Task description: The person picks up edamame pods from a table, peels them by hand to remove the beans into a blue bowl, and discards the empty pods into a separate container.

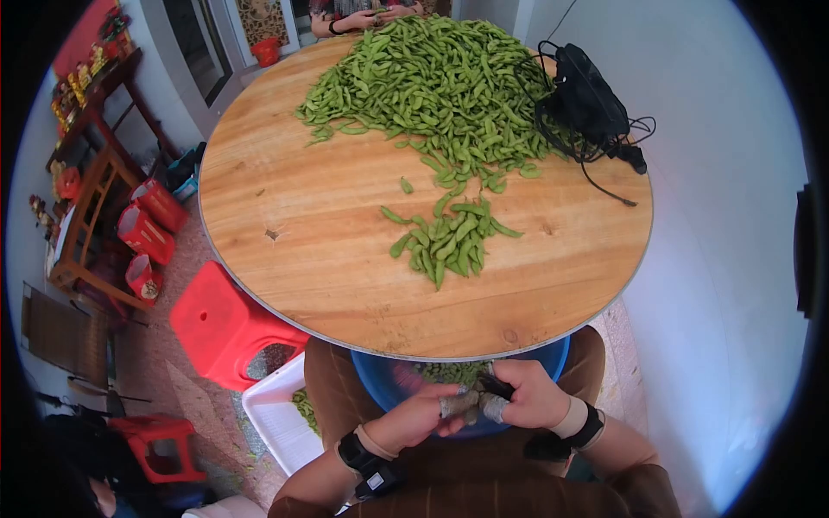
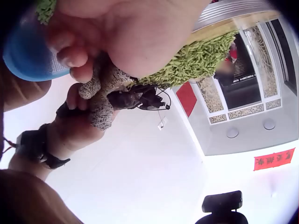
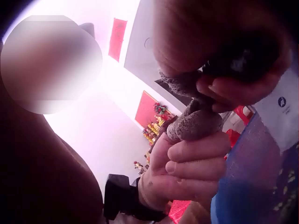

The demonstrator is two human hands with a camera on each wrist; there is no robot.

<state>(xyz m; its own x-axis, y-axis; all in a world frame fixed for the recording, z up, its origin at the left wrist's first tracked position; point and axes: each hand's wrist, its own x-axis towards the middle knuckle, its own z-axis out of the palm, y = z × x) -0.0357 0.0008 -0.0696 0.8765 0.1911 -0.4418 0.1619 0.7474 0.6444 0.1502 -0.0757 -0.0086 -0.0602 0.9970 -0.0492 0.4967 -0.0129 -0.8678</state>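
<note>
Both hands meet above a blue basin that holds small green pieces. Grey knitted covers sit on the thumb and a finger of my left hand, whose fingers are curled; no item shows clearly between them. My right hand, also wearing grey covers, grips a dark object, seen in the right wrist view as a black shape in the palm. The covered fingertips of the two hands touch or nearly touch. Green pods lie in a small pile on the round wooden table.
A large heap of pods covers the table's far side, with a black device and cables at its right. Another person's hands are beyond it. A red stool and a white tray with pods stand at the left.
</note>
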